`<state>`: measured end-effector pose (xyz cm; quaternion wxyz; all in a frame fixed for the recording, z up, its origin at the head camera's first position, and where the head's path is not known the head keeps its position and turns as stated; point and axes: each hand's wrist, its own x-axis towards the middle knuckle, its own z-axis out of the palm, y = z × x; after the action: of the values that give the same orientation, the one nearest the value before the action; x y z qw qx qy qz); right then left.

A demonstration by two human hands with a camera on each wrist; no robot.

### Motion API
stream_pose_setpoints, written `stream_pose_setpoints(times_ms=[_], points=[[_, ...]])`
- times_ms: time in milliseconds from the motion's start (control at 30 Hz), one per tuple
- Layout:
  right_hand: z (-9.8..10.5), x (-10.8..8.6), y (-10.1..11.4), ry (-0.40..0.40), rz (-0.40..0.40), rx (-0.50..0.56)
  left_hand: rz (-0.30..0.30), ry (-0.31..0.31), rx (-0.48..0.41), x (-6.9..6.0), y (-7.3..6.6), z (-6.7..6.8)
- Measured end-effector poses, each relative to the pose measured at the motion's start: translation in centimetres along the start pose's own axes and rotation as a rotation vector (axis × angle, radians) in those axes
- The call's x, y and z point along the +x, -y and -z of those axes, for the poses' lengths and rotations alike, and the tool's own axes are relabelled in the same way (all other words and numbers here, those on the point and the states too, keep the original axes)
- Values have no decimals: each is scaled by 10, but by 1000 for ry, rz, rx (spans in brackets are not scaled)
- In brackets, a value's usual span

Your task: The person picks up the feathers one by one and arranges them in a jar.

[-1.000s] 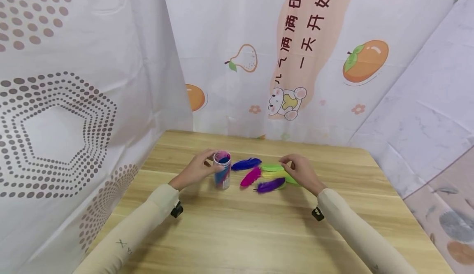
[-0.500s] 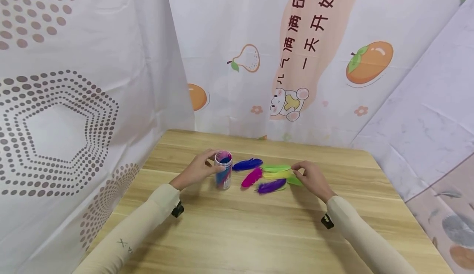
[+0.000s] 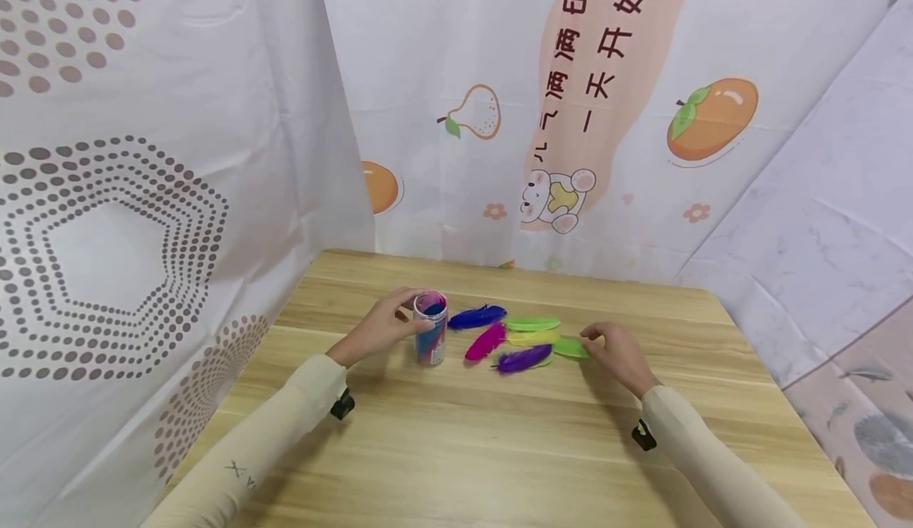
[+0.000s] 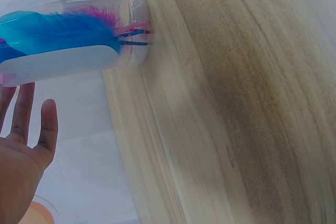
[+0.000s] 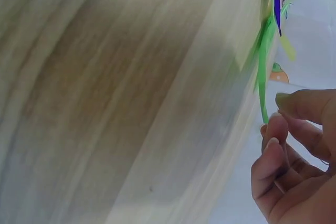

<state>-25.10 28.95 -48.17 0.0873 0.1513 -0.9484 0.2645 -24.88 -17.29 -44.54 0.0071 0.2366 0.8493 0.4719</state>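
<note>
My left hand holds a clear plastic jar upright on the table, thumb in front and fingers round its far side. The left wrist view shows blue and pink feathers inside it. My right hand, fingers loosely bent, is at the right end of a green feather. In the right wrist view that feather's quill reaches the fingertips, but no firm pinch shows. Left of it lie a purple feather, a yellow one, a lime-green feather, a pink feather and a blue feather.
The wooden table stretches in front of both hands. A printed curtain hangs along its back edge, and a dotted cloth covers the left side. Dark wrist devices sit at both cuffs.
My right hand has moved right and toward me, from the lime-green feather to the end of the nearer green one. The left hand and jar have stayed in place.
</note>
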Motion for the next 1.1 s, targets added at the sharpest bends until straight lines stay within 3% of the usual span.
stream_pose_setpoints(times_ms=[333, 800, 1100], points=[[0, -3, 0, 55, 1, -21, -2, 6, -2, 0, 2, 0], [-4, -4, -2, 150, -70, -12, 2, 4, -11, -2, -2, 1], [0, -6, -3, 130, -65, -29, 0, 6, -1, 0, -2, 1]])
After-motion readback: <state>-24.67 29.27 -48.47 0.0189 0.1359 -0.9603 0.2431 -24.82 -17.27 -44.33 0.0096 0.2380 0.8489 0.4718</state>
